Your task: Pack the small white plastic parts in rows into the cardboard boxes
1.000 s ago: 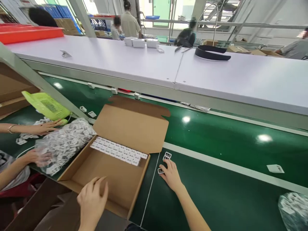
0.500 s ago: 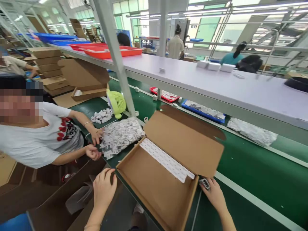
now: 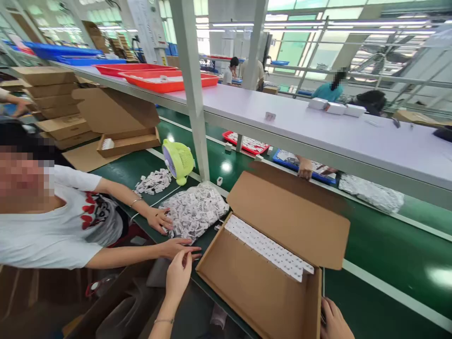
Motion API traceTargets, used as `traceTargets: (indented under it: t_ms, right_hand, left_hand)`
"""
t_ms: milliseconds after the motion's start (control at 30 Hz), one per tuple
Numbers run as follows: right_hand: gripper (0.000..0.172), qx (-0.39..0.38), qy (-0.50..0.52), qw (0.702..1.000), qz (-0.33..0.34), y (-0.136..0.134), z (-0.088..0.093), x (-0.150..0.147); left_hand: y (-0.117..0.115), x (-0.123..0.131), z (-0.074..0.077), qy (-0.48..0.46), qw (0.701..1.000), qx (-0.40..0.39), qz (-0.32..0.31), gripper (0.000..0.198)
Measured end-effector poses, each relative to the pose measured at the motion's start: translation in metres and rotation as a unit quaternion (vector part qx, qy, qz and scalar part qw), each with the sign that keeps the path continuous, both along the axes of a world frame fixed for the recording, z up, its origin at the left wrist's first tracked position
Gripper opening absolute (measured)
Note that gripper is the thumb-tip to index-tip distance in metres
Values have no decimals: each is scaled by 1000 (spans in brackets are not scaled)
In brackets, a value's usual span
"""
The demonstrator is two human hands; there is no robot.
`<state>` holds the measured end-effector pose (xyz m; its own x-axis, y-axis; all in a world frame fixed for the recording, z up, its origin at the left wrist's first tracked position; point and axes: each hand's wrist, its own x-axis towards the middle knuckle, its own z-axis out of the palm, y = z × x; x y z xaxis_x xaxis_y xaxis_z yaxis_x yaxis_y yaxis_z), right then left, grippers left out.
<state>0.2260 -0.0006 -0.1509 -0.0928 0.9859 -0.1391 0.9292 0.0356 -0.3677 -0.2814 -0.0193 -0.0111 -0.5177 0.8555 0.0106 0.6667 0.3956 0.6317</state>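
An open cardboard box rests on the green bench in front of me, with rows of small white pieces along its far wall. My left hand, fingers pinched together, is left of the box and meets a co-worker's hand; what it pinches, if anything, is hidden. Against the box's right wall is my right hand, its fingers curled round a small grey piece that is nearly all covered now. The co-worker's other hand touches a clear bag of small white parts.
A green fan stands behind the bag, near a loose pile of white parts. A metal post and a white shelf rise beyond the box. Another person's hand is at a blue tray.
My left hand has moved right and up and closed to a pinch by the co-worker's hand, which reached toward it. My right hand has come nearer me along the box. The view has shifted.
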Motion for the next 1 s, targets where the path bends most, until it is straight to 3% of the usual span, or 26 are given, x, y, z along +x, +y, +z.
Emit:
traceTargets:
  t_ms: [133,333,467,567,667,800,933,1000]
  right_hand:
    - [36,68,-60,995,30,2,27,-13]
    - [36,28,-142,984,-109,-4,42,-18]
    - [34,-34,-133,979,-152,-14,53,-5]
    - [36,-53,-121,968,-212,-26,58,23]
    - [36,-64,-96,969,-219,-36,52,52]
    - [38,-50,-105,969,-216,-32,49,65]
    - [34,-13,-100,970,-222,-22,74,53]
    - [33,13,-76,980,-184,-15,87,52]
  left_hand:
    - [26,10,-21,-62,990,14,-129,38]
    - [60,15,-50,-102,977,-47,-180,47]
    - [58,61,-49,-110,969,-68,-211,51]
    - [49,111,-47,-116,968,-56,-217,53]
    - [47,143,-52,-133,964,-47,-224,52]
    - [57,152,-53,-120,966,-38,-226,50]
    - [68,151,-42,-45,969,-70,-234,52]
    - [74,148,-41,13,966,-103,-237,53]
